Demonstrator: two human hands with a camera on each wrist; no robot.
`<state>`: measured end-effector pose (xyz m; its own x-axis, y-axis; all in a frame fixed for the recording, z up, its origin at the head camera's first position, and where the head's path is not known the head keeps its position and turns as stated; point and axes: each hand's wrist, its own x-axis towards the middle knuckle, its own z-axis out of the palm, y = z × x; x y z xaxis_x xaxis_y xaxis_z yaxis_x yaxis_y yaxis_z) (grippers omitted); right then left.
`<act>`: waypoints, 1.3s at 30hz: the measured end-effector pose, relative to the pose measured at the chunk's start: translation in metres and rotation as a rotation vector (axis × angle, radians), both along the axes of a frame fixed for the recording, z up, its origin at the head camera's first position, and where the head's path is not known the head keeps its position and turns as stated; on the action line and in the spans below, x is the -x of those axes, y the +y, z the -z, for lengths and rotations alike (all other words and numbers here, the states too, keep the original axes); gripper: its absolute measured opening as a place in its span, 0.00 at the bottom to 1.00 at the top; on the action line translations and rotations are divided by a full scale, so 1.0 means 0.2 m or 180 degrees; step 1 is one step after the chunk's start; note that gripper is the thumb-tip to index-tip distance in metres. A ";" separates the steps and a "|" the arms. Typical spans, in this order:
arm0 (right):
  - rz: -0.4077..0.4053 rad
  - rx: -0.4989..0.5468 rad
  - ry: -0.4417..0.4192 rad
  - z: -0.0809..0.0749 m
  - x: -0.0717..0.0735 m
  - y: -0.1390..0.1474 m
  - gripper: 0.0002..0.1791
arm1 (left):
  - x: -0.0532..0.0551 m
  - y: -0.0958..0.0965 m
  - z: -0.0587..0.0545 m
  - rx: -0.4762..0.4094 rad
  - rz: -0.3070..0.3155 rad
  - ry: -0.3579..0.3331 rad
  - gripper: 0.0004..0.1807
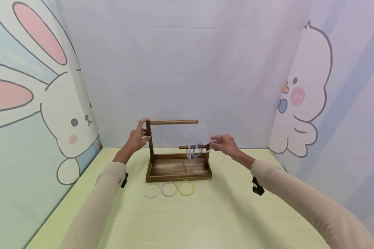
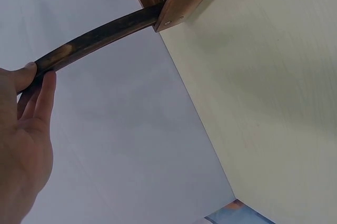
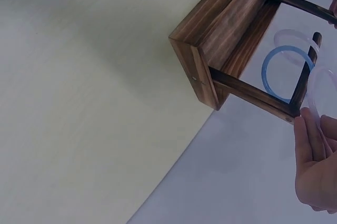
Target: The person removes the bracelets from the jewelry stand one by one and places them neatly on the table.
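A dark wooden rack (image 1: 179, 178) has a tall post (image 2: 100, 37) at its left and a shorter one at its right, each with a horizontal bar. My left hand (image 1: 138, 138) grips the tall post near its top, thumb and fingers on either side. At the short post's top, my right hand (image 1: 224, 144) pinches a pale pinkish ring (image 3: 310, 98), which overlaps the lower bar (image 1: 184, 147) in the head view. Two rings hang on that bar: a blue ring (image 3: 265, 77) and a pale pink ring (image 1: 188, 153) farther toward its free end.
In front of the rack's tray lie a whitish ring (image 1: 144, 193), a pale pinkish ring (image 1: 169, 196) and a yellow ring (image 1: 186, 194) in a row on the light table (image 1: 174, 224). The upper bar (image 1: 174, 122) carries no rings. A plain curtain (image 1: 187, 76) hangs behind.
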<state>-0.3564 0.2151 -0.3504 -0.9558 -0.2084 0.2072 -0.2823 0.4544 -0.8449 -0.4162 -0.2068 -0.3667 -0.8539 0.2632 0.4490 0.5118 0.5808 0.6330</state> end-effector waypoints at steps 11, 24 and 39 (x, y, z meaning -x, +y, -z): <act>-0.0271 0.0022 -0.0267 0.07 -0.07 -0.03 0.21 | 0.00 -0.03 0.01 0.0002 -0.0067 -0.0085 0.46; -0.0463 -0.0225 -0.0444 0.24 -0.15 0.00 0.19 | 0.00 -0.04 0.00 -0.0001 -0.0045 -0.0057 0.47; -0.0620 -0.0305 -0.0595 0.46 -0.24 0.03 0.17 | -0.01 0.00 -0.01 -0.0026 0.0043 -0.0081 0.46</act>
<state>-0.3080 0.2215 -0.4427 -0.9157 -0.4019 0.0018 -0.2155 0.4871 -0.8463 -0.4145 -0.2072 -0.3651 -0.8615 0.2713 0.4293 0.5033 0.5688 0.6505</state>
